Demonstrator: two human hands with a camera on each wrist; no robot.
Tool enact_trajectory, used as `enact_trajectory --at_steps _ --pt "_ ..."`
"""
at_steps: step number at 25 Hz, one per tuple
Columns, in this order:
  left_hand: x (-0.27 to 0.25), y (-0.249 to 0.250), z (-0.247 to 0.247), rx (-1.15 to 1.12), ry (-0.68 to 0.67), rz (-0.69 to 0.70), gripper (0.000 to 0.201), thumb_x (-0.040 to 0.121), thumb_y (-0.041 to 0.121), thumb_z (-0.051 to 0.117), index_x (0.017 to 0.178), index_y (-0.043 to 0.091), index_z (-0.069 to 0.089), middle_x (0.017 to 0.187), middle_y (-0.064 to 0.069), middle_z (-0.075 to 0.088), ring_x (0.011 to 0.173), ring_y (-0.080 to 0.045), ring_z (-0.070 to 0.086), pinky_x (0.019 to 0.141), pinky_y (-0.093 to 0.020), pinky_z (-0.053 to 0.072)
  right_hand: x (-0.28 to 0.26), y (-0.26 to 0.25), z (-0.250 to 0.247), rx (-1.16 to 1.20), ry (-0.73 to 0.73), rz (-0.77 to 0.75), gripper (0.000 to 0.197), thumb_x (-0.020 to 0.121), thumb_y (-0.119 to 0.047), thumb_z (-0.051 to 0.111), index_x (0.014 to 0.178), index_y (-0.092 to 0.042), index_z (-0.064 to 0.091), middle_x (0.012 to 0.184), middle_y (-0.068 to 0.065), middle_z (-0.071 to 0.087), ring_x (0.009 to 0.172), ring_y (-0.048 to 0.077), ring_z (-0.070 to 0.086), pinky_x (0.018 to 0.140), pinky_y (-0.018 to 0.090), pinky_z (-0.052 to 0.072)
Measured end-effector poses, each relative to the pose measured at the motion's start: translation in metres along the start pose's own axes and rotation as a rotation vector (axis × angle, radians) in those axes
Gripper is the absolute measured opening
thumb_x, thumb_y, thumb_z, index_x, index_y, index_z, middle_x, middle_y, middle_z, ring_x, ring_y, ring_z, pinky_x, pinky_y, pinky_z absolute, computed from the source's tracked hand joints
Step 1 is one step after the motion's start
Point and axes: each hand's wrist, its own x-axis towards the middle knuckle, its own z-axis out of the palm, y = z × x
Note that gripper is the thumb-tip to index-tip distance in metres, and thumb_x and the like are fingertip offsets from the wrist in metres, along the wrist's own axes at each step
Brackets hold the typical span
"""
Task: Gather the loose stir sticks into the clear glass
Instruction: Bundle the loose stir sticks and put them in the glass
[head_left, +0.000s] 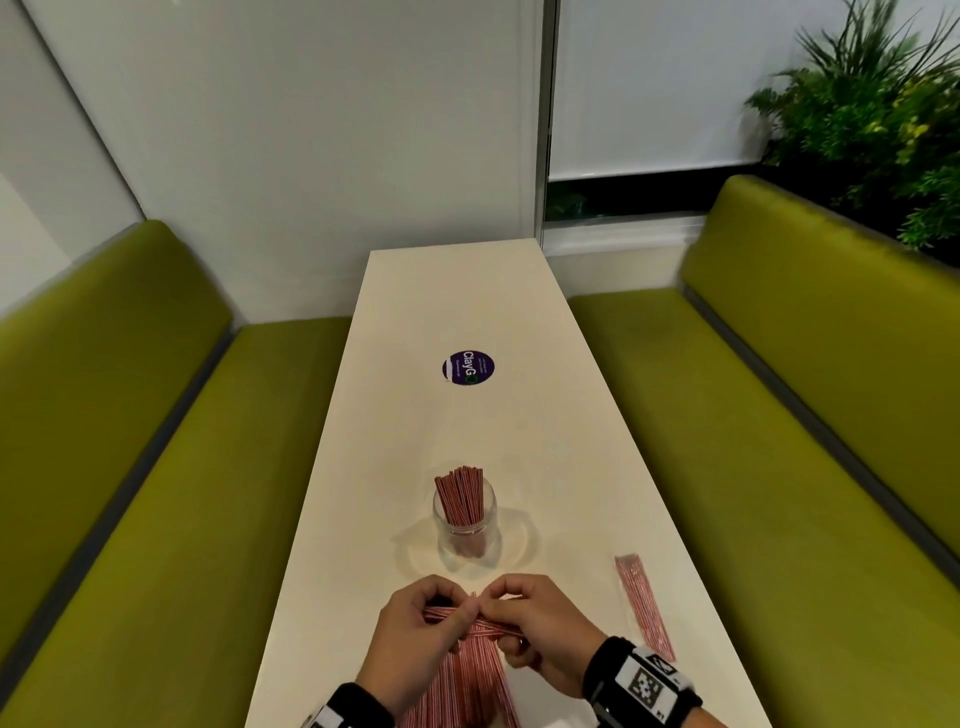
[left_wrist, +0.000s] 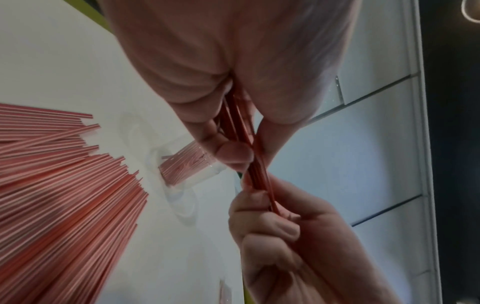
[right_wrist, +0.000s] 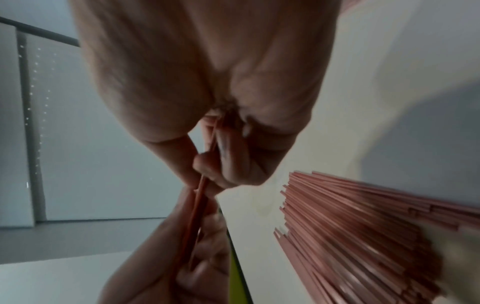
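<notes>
While both hands' fingers (head_left: 470, 609) pinch stir sticks (head_left: 485, 626) | glass (head_left: 466, 525) just beyond, mid-table.

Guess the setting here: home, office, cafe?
Probably a cafe or office pantry booth: green padded benches flank a narrow white table, a branded round sticker sits on it, and stir sticks fill a clear glass.

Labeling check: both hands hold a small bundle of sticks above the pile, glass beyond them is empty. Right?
One error: the glass is not empty. The head view shows it already holding a bunch of sticks standing up past its rim. The rest holds: left hand and right hand both grip a small bundle above the pile.
</notes>
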Motion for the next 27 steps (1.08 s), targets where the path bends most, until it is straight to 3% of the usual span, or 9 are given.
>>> enact_trajectory --at_steps 5,10,12,14,18,21,23,25,27 --pt "0.014 0.021 0.003 0.085 -0.036 0.045 0.012 0.079 0.009 0.081 0.086 0.009 0.072 0.068 -0.002 0.071 0.06 -0.01 0.064 0.059 -0.023 0.051 0.009 -0.006 -0.01 0.202 0.014 -0.054 0.01 0.088 0.003 0.067 0.093 0.011 0.066 0.07 0.013 0.056 0.049 0.01 0.04 0.041 0.019 0.03" --pt "0.024 0.029 0.005 0.145 0.023 0.068 0.018 0.078 0.012 0.083 0.091 0.018 0.073 0.081 -0.008 0.076 0.072 -0.021 0.073 0.068 -0.029 0.06 0.014 -0.008 -0.022 0.293 0.04 -0.055 0.011 0.086 0.001 0.069 0.093 0.01 0.07 0.074 0.014 0.056 0.054 0.012 0.046 0.048 0.021 0.038" --pt "0.026 0.032 0.007 0.177 -0.019 0.042 0.013 0.08 0.009 0.081 0.09 0.017 0.075 0.08 -0.011 0.077 0.07 -0.018 0.073 0.066 -0.025 0.058 0.015 -0.009 -0.027 0.292 0.026 -0.062 0.007 0.086 0.003 0.069 0.089 0.009 0.07 0.068 0.011 0.054 0.056 0.013 0.046 0.05 0.022 0.038" --pt "0.031 0.036 0.008 0.2 -0.052 0.024 0.011 0.082 0.007 0.078 0.089 0.015 0.076 0.078 -0.013 0.077 0.069 -0.02 0.074 0.068 -0.029 0.06 0.017 -0.01 -0.029 0.277 0.029 -0.065 0.007 0.086 0.004 0.068 0.089 0.01 0.07 0.066 0.01 0.052 0.056 0.014 0.046 0.052 0.022 0.04" --pt "0.044 0.05 0.011 0.254 -0.111 -0.004 0.004 0.087 0.005 0.073 0.089 0.008 0.074 0.076 -0.014 0.076 0.065 -0.022 0.074 0.067 -0.031 0.062 0.022 -0.012 -0.031 0.296 0.06 -0.093 0.017 0.085 0.006 0.069 0.101 0.011 0.066 0.071 0.012 0.057 0.057 0.015 0.05 0.055 0.024 0.047" --pt "0.058 0.07 0.007 0.45 -0.147 0.068 0.003 0.088 0.011 0.072 0.088 0.011 0.075 0.07 -0.004 0.076 0.063 -0.012 0.073 0.065 -0.022 0.059 0.025 -0.011 -0.032 0.371 0.112 -0.099 0.029 0.087 0.006 0.068 0.114 0.004 0.058 0.078 0.017 0.057 0.059 0.02 0.054 0.056 0.028 0.052" --pt "0.077 0.084 -0.002 0.631 -0.082 0.156 0.006 0.089 0.015 0.071 0.088 0.014 0.077 0.07 0.001 0.074 0.063 -0.009 0.07 0.064 -0.018 0.056 0.027 -0.008 -0.038 0.356 0.164 -0.074 0.025 0.092 -0.003 0.065 0.115 0.0 0.056 0.084 0.017 0.055 0.06 0.022 0.055 0.055 0.031 0.051" --pt "0.101 0.097 -0.011 0.883 0.02 0.226 0.01 0.092 0.017 0.066 0.091 0.014 0.076 0.081 0.0 0.073 0.075 -0.014 0.068 0.069 -0.022 0.052 0.028 -0.004 -0.047 0.28 0.222 -0.021 0.021 0.096 -0.014 0.061 0.113 -0.004 0.057 0.091 0.016 0.054 0.062 0.024 0.055 0.052 0.031 0.048" --pt "0.123 0.101 -0.013 1.132 0.011 0.204 0.016 0.096 0.016 0.058 0.097 0.011 0.073 0.096 -0.006 0.07 0.09 -0.022 0.064 0.077 -0.028 0.05 0.029 0.0 -0.057 0.208 0.251 0.025 0.02 0.097 -0.018 0.057 0.113 -0.006 0.057 0.095 0.015 0.054 0.065 0.024 0.054 0.051 0.029 0.044"
